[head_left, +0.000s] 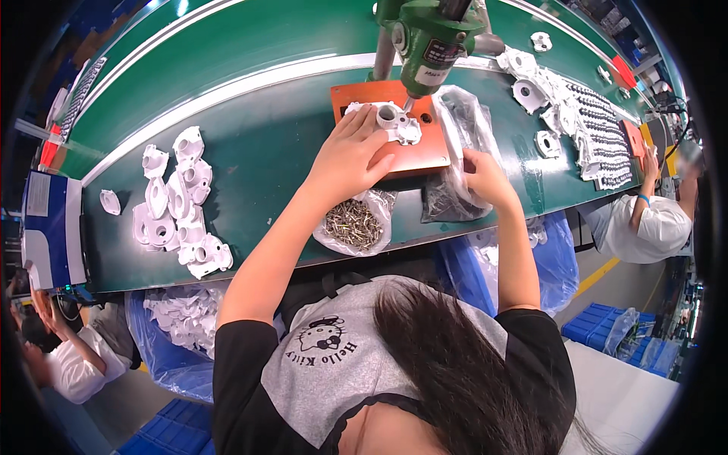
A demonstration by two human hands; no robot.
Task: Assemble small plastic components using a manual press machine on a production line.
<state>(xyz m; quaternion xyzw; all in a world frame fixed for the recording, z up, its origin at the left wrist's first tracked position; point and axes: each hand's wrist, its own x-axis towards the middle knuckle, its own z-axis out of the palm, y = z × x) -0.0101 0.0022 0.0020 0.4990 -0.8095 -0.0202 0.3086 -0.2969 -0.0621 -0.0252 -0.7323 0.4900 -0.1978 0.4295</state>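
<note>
White housing (408, 133) sits on the orange block (427, 157) at the upper centre of the frame, and your left hand (347, 152) covers its left end. The fingers of that hand are stretched out, close together and laid over the housing, with the thumb spread away from them toward the right; they are not wrapped around the piece. The housing's round opening and its right-hand end show just to the right of your fingertips, uncovered. Above that exposed part, the green machine (436, 42) comes down from the top of the frame, its narrow tip very near the housing; you cannot tell from this view whether the two touch. Your right hand (487, 180), right of centre, is at the clear plastic bag (459, 114) beside the block, well apart from the housing. Its fingers are bent at the bag, and whether they grip anything cannot be told, since the fingertips are partly hidden. Below your left wrist, near the table's front edge, an open bag of screws (386, 214) stands on the green table (288, 136). At the left of the frame you have a cluster of white parts (180, 199).
</note>
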